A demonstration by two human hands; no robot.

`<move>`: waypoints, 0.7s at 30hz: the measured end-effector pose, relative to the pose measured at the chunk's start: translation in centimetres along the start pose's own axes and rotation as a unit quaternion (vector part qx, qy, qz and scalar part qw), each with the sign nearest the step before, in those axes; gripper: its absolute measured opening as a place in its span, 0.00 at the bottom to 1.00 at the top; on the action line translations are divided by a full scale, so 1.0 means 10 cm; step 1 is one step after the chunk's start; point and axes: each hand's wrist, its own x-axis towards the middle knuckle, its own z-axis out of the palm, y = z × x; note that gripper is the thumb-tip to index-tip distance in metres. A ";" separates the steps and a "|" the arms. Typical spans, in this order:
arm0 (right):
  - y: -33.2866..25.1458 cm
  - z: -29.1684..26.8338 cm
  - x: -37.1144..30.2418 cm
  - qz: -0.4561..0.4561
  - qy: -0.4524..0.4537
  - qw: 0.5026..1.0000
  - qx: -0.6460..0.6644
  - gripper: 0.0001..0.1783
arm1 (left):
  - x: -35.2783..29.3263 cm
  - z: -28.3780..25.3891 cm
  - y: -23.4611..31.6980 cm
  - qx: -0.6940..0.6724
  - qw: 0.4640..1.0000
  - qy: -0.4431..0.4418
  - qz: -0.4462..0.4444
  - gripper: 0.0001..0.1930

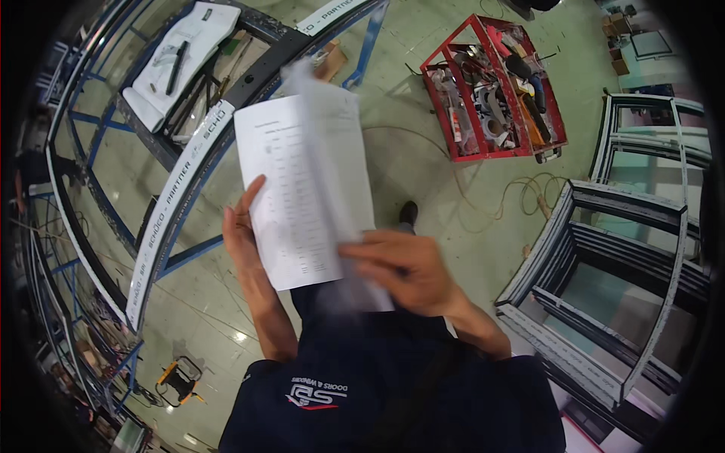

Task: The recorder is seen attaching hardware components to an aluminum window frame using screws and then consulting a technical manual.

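A sheaf of white printed papers [283, 204] is held up in front of my body. My left hand [242, 226] grips its left edge, with fingers on the front and the rest of the hand behind the sheets. At the lower right of the sheaf, my right hand [404, 264] pinches the edge of one page. That page stands up from the others and is smeared by motion. Printed lines and a column of small text show on the left sheet. How many sheets there are cannot be made out.
A red metal tool carrier [495, 156] full of tools stands on the floor ahead. On the left, a long pale-edged frame profile [181, 185] rests on blue supports, with papers and a black marker [177, 68] beyond. Dark frames [589, 362] are stacked at right; a cable [521, 200] trails nearby.
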 end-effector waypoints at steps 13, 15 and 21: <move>0.28 -0.16 -0.10 0.042 0.183 0.981 0.052 0.14 | -0.09 -0.19 -0.02 0.054 0.995 0.082 0.021 0.08; 0.28 -0.35 -0.22 0.045 0.210 0.975 0.055 0.13 | -0.08 -0.25 -0.05 0.064 0.995 0.078 0.024 0.08; 0.33 -0.66 -0.49 0.059 0.282 0.956 0.054 0.11 | -0.06 -0.18 -0.07 0.015 0.998 0.050 0.020 0.11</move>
